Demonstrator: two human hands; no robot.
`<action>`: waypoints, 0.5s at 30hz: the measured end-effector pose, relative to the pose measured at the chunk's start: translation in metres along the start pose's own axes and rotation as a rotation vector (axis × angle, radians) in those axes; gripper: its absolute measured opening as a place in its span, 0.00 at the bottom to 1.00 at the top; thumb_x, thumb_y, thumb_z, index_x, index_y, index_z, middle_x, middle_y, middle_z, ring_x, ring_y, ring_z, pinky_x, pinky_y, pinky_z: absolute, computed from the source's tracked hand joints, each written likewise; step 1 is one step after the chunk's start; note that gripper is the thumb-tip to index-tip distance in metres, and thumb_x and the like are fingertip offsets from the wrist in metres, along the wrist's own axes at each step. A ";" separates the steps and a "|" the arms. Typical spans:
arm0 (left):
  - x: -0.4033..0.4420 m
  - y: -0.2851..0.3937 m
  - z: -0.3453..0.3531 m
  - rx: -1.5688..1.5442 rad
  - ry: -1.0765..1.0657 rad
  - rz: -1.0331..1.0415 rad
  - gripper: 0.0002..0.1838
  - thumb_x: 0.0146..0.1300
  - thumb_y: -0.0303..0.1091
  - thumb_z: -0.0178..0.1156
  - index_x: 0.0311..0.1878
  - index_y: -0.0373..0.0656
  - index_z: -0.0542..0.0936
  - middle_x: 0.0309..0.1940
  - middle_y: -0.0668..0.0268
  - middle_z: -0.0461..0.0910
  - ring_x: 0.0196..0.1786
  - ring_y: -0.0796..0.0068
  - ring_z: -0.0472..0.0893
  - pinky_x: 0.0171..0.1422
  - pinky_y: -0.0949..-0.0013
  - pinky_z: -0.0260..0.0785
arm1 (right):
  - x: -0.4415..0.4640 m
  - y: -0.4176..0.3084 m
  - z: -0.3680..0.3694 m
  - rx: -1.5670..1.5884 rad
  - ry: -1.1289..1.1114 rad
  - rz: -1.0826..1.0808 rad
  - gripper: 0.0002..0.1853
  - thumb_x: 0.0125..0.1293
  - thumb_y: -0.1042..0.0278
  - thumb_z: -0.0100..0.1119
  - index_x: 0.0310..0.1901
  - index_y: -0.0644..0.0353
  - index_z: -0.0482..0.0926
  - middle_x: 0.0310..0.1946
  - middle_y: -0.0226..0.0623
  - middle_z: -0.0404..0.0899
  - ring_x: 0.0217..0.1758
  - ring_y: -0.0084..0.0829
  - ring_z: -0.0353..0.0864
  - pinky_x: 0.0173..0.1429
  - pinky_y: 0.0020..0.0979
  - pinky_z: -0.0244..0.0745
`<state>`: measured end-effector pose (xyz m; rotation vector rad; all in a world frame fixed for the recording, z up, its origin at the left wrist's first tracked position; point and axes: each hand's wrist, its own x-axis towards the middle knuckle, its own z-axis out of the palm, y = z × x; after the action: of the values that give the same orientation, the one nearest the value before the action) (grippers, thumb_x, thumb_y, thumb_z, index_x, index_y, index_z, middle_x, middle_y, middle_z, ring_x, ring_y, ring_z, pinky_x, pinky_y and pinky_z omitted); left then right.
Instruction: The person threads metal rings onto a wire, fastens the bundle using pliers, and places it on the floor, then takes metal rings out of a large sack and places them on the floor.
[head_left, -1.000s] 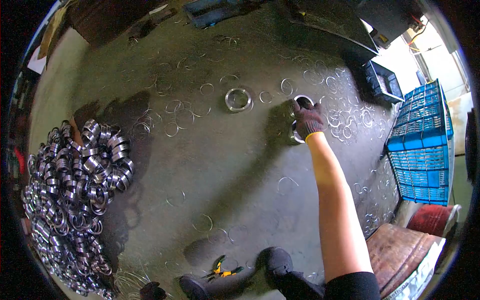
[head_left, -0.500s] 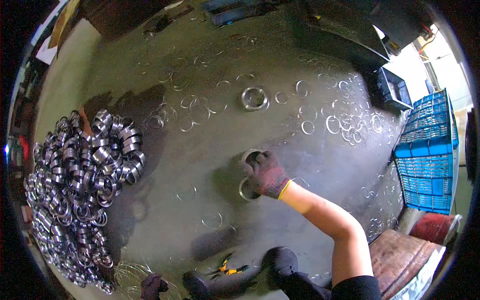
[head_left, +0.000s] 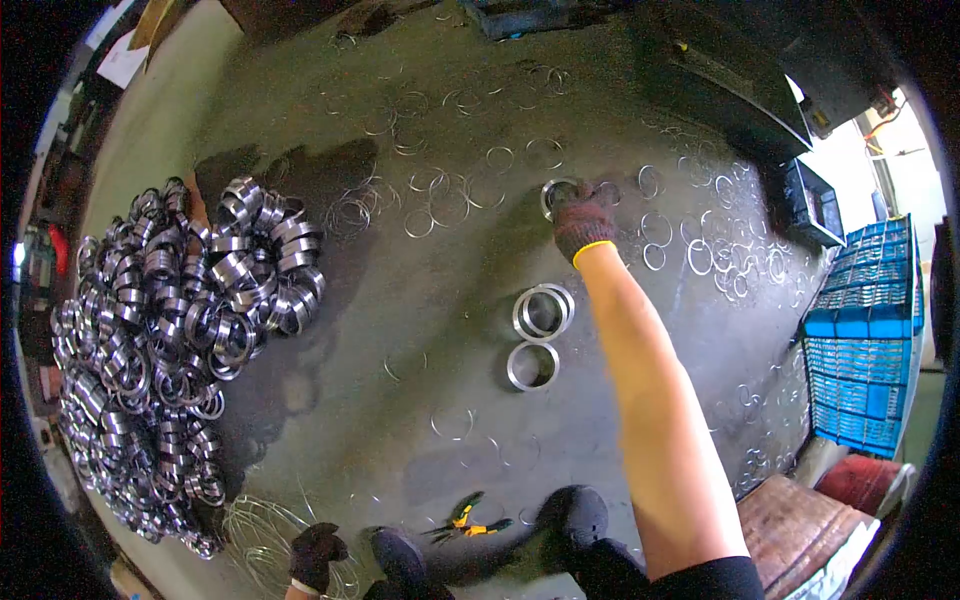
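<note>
My right hand [head_left: 585, 218], in a dark red knitted glove with a yellow cuff, reaches far out over the floor. Its fingers close on the right side of a thick metal ring [head_left: 548, 200], partly hiding it. Nearer to me lie more metal rings [head_left: 518, 318], one overlapping another, and a single metal ring [head_left: 513, 374] just below them. My left hand [head_left: 318, 555], in a dark glove, is low in the view beside a tangle of thin wire [head_left: 245, 530]. Its fingers look curled; what they hold, if anything, is hidden.
A large heap of shiny metal rings [head_left: 165, 300] stands at the left. Thin wire hoops [head_left: 700, 257] are scattered over the floor. Yellow-handled pliers [head_left: 465, 522] lie between my feet. Blue crates [head_left: 860, 385] and a brown padded object [head_left: 800, 530] are at the right.
My right hand has left the nearer rings and moved forward to the farther one. The nearer rings now show uncovered. The view has shifted a little, and more of my left hand shows.
</note>
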<state>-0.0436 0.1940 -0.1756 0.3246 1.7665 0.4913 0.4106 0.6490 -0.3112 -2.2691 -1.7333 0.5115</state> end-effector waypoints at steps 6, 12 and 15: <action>0.021 -0.059 -0.030 0.112 0.032 0.145 0.10 0.60 0.31 0.55 0.42 0.36 0.78 0.25 0.62 0.78 0.26 0.72 0.78 0.32 0.68 0.72 | -0.077 0.009 -0.056 -0.428 -0.028 -0.406 0.22 0.54 0.58 0.56 0.52 0.50 0.73 0.43 0.41 0.78 0.52 0.49 0.72 0.60 0.43 0.64; 0.045 -0.121 -0.060 0.041 0.012 -0.027 0.08 0.61 0.35 0.55 0.32 0.40 0.77 0.22 0.66 0.75 0.26 0.76 0.75 0.29 0.68 0.68 | -0.185 0.054 -0.069 -0.302 -0.301 -0.306 0.15 0.55 0.60 0.54 0.45 0.47 0.79 0.46 0.41 0.76 0.52 0.47 0.71 0.56 0.45 0.67; 0.027 -0.116 -0.039 0.260 0.107 0.275 0.08 0.60 0.34 0.56 0.30 0.41 0.77 0.24 0.67 0.75 0.28 0.77 0.74 0.31 0.71 0.66 | -0.236 0.042 -0.061 -0.159 -0.213 -0.416 0.12 0.55 0.64 0.55 0.42 0.46 0.79 0.44 0.38 0.77 0.51 0.44 0.72 0.55 0.43 0.66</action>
<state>-0.0836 0.0996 -0.2476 0.7432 1.9032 0.4802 0.4173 0.4116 -0.2418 -1.9190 -2.3488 0.5562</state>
